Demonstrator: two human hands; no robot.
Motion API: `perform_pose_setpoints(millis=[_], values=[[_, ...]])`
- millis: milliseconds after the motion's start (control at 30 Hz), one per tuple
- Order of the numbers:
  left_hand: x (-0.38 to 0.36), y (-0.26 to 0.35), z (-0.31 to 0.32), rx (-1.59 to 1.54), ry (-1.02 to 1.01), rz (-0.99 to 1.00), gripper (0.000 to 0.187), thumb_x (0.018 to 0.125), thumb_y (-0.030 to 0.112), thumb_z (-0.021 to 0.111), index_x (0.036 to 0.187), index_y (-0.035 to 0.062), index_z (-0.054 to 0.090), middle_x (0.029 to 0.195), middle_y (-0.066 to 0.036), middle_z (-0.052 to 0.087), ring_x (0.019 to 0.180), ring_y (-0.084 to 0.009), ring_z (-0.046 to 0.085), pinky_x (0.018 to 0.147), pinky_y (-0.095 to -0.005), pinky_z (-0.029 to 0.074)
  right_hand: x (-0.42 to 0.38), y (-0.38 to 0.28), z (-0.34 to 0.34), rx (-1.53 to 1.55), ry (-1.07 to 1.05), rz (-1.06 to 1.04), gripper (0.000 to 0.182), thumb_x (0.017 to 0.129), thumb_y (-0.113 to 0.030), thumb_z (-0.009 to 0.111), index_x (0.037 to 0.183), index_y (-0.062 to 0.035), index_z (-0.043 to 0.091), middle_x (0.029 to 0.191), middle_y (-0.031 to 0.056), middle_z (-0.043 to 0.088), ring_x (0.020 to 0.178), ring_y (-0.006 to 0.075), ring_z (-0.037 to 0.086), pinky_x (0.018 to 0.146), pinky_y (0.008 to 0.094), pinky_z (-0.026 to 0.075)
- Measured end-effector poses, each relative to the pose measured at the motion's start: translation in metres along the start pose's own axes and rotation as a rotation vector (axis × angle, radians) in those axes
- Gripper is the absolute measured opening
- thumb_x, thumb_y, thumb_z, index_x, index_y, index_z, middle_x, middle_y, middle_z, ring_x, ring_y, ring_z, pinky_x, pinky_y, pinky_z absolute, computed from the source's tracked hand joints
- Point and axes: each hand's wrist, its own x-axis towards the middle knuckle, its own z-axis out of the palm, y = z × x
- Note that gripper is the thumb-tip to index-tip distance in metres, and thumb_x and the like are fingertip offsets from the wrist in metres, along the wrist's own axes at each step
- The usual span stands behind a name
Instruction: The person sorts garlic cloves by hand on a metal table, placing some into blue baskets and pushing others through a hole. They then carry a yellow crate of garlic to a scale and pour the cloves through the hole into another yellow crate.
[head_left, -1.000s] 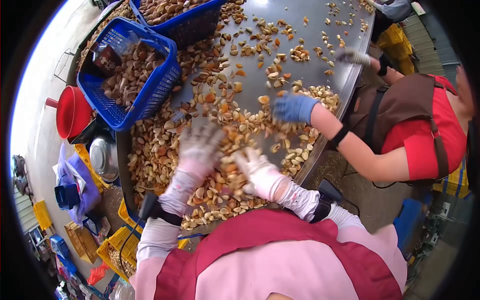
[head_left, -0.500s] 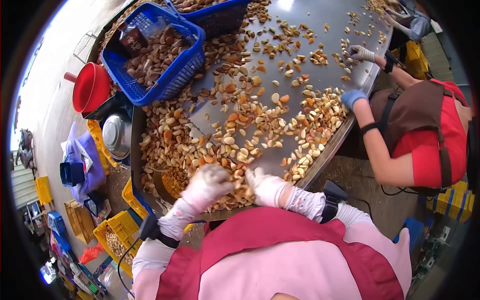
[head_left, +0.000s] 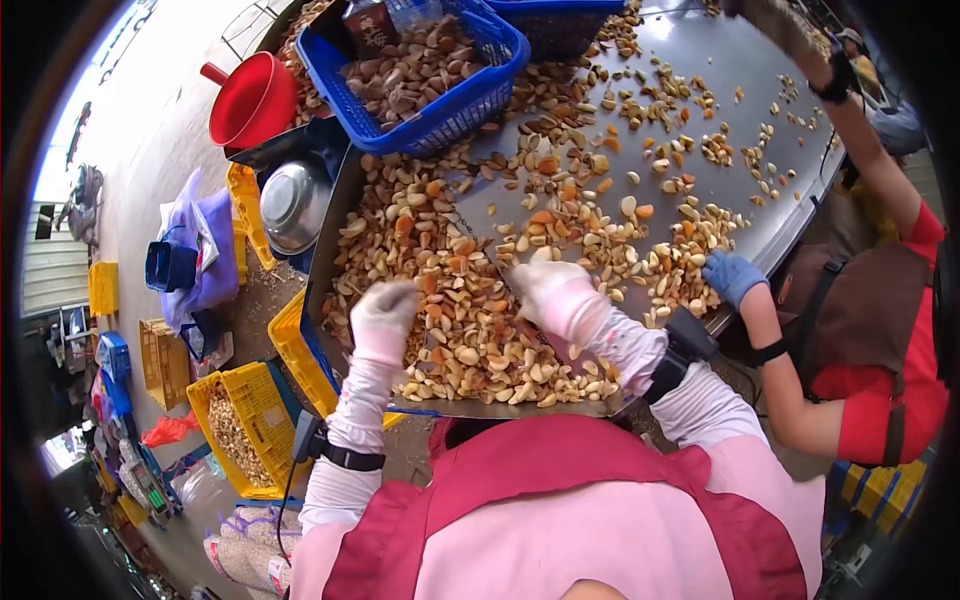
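A heap of pale, tan and orange nut-like pieces (head_left: pixel 470 340) covers the near end of the metal table (head_left: pixel 600 150). My left hand (head_left: pixel 383 318), in a whitish glove, is over the heap's left side with its fingers curled in. Whatever it may hold is hidden. On the heap's right side, my right hand (head_left: pixel 555 295), gloved too, points its bent fingers down and left at the pieces. Its fingertips are partly blurred, and I cannot make out anything in them. A thin dark line (head_left: pixel 478 238) runs over the table toward that hand.
A blue basket (head_left: pixel 450 115) of brown pieces stands at the table's far left, near a red scoop (head_left: pixel 255 100) and metal bowl (head_left: pixel 295 208). Yellow crates (head_left: pixel 240 430) are on the floor at left. A co-worker's blue-gloved hand (head_left: pixel 733 277) is at the right edge.
The view has shifted, moving the table rightward in the picture. My hands have moved farther apart, baring the heap between them. The co-worker's other arm now stretches farther across the table.
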Motion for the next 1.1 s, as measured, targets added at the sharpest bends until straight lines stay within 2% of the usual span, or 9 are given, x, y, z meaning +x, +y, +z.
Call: perform_pose_setpoints(millis=[167,300,567,733,833,900,933,967,1100], values=[[-0.008,0.010,0.026,0.659,-0.108,0.328,0.014,0.085,0.019,0.071,0.095,0.0117,0.076,0.087,-0.010,0.068,0.076,-0.0269,0.069,0.069,-0.0373,0.056,0.003,0.004,-0.032,-0.003,0.085,-0.027,0.029,0.087,-0.018,0.064,0.113,-0.0050,0.067,0.110,0.0158,0.067,0.101,0.0319,0.068,0.090,0.0415,0.056],[0.008,0.021,0.046,1.038,-0.288,0.105,0.011,0.085,0.018,0.067,0.090,0.0097,0.073,0.091,-0.015,0.068,0.084,-0.0345,0.070,0.073,-0.0442,0.057,0.002,-0.019,-0.017,-0.001,0.267,-0.297,0.033,0.084,-0.020,0.068,0.113,-0.0054,0.065,0.109,0.0156,0.063,0.101,0.0320,0.065,0.090,0.0436,0.055],[0.120,0.151,-0.020,0.149,0.084,0.228,0.036,0.089,0.031,0.072,0.113,0.0041,0.071,0.105,-0.017,0.070,0.091,-0.0306,0.069,0.086,-0.0417,0.055,0.042,0.024,-0.050,0.067,0.411,0.025,0.057,0.082,-0.045,0.074,0.132,-0.0191,0.062,0.133,0.0159,0.061,0.123,0.0321,0.058,0.106,0.0455,0.047],[0.082,0.067,0.007,0.969,-0.579,0.117,0.058,0.087,0.053,0.067,0.138,0.0278,0.060,0.157,-0.015,0.035,0.145,-0.0401,0.031,0.113,-0.0596,0.035,-0.011,0.033,-0.059,-0.129,-0.005,0.041,0.093,0.067,-0.055,0.079,0.149,-0.0287,0.044,0.140,0.0192,0.048,0.132,0.0397,0.043,0.111,0.0554,0.035],[0.011,0.029,-0.004,0.705,-0.464,0.322,0.047,0.079,0.043,0.076,0.122,0.0247,0.069,0.133,-0.016,0.050,0.128,-0.0411,0.044,0.106,-0.0565,0.040,-0.068,-0.011,-0.043,-0.100,-0.292,-0.027,0.118,0.057,-0.039,0.094,0.156,-0.0362,0.029,0.140,0.0214,0.045,0.125,0.0421,0.048,0.101,0.0546,0.049],[-0.018,-0.006,-0.009,0.234,-0.428,-0.251,0.043,0.076,0.037,0.081,0.111,0.0141,0.072,0.116,-0.016,0.058,0.104,-0.0316,0.058,0.090,-0.0409,0.050,-0.084,-0.029,0.005,0.139,-0.295,-0.074,0.103,0.066,-0.018,0.084,0.155,-0.0349,0.035,0.139,0.0273,0.043,0.117,0.0474,0.056,0.094,0.0494,0.055],[-0.034,-0.035,-0.014,0.173,-0.383,-0.088,0.041,0.079,0.036,0.080,0.110,0.0102,0.073,0.104,-0.013,0.064,0.089,-0.0244,0.062,0.079,-0.0363,0.054,-0.079,-0.040,0.025,0.278,-0.238,-0.109,0.095,0.070,-0.011,0.080,0.153,-0.0331,0.040,0.137,0.0299,0.043,0.114,0.0469,0.059,0.094,0.0469,0.055],[-0.028,-0.024,-0.021,-0.217,-0.490,-0.738,0.041,0.084,0.033,0.077,0.114,0.0053,0.071,0.099,-0.008,0.068,0.077,-0.0163,0.062,0.067,-0.0314,0.053,-0.070,-0.057,0.031,0.414,-0.248,-0.101,0.090,0.074,-0.005,0.074,0.153,-0.0332,0.041,0.135,0.0298,0.042,0.113,0.0444,0.060,0.095,0.0464,0.055],[-0.006,-0.090,-0.035,-0.664,-0.359,-1.000,0.057,0.098,0.046,0.055,0.139,0.0070,0.056,0.115,-0.011,0.068,0.085,-0.0215,0.067,0.073,-0.0324,0.056,-0.001,-0.122,0.034,0.506,-0.283,-0.162,0.073,0.084,-0.015,0.074,0.149,-0.0289,0.045,0.136,0.0269,0.041,0.104,0.0428,0.066,0.094,0.0421,0.054]])
